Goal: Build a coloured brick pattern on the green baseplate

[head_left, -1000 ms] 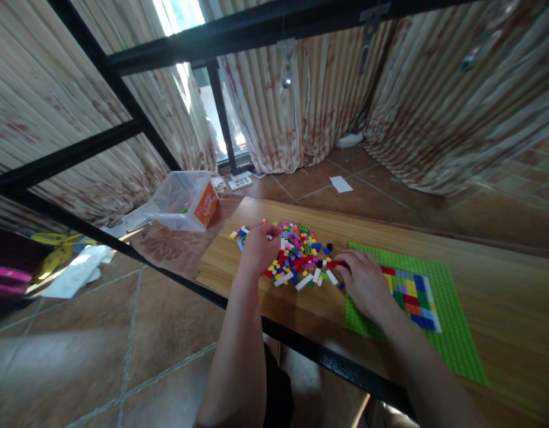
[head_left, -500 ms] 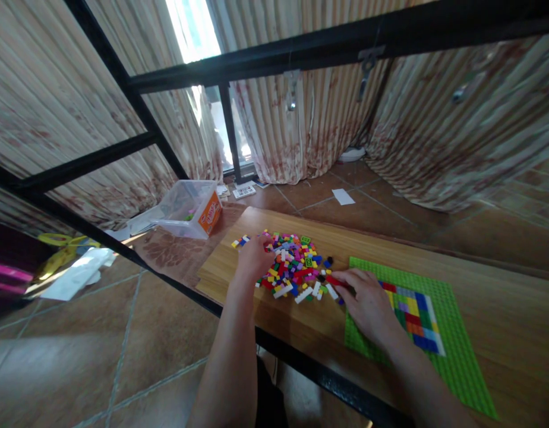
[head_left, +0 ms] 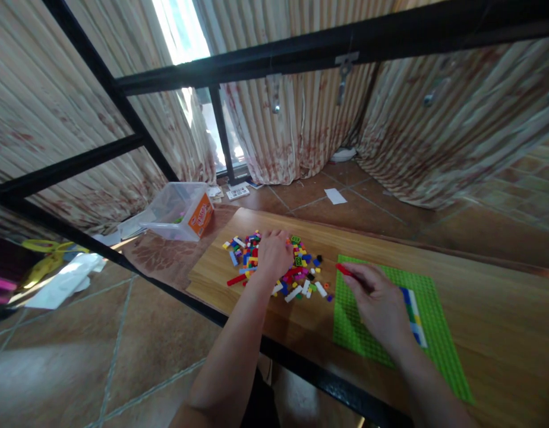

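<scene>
Loose toy bricks (head_left: pixel 252 258) of many colours lie heaped on the wooden table. My left hand (head_left: pixel 274 255) rests over the middle of the heap, fingers bent down; its fingertips are hidden, and whether it holds a brick cannot be seen. Between the thumb and fingers of my right hand (head_left: pixel 376 300) is a long red brick (head_left: pixel 344 270), pinched above the near-left part of a green baseplate (head_left: pixel 439 315). Part of a block of coloured bricks (head_left: pixel 415 315) on the baseplate shows past that hand, which covers the rest.
A clear plastic box (head_left: pixel 170 208) with an orange label stands on the floor beyond the table's (head_left: pixel 492 321) left end. A black metal bar (head_left: pixel 310 368) runs along the near edge, and another bar (head_left: pixel 301 56) crosses above. Papers (head_left: pixel 335 196) lie on the floor behind.
My left hand has moved right across the heap, uncovering bricks on its left side. My right hand, with the red brick, has drawn away from the heap and over the baseplate. The view has shifted slightly.
</scene>
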A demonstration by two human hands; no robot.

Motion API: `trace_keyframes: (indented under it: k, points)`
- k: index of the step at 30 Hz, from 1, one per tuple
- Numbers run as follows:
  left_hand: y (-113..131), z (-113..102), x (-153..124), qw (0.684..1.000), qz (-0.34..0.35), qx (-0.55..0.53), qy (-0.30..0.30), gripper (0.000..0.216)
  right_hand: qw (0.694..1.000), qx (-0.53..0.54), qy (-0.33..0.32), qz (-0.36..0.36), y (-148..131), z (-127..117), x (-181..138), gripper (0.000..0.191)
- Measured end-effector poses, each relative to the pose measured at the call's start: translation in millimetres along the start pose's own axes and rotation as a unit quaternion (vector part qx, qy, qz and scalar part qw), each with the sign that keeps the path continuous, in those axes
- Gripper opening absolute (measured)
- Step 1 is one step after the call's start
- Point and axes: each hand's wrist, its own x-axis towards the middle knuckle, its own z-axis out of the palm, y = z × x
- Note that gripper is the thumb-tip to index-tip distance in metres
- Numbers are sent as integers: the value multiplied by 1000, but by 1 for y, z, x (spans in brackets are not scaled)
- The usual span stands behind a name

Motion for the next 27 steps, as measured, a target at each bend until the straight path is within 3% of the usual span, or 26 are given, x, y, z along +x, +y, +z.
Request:
trace_keyframes:
  k: [6,11,17,27]
  points:
    - [18,10,8,997,48,-60,7,41,994,-27,70,85,31,-50,3,29]
    - [57,20,-5,987,94,-132,-21,35,985,-81,73,136,56,-82,2,29]
    - [96,40,-35,966,111,-211,-102,39,989,-117,13,93,57,-81,3,27]
    - [109,51,-40,951,82,-252,-160,54,994,-73,-17,78,64,-67,11,24]
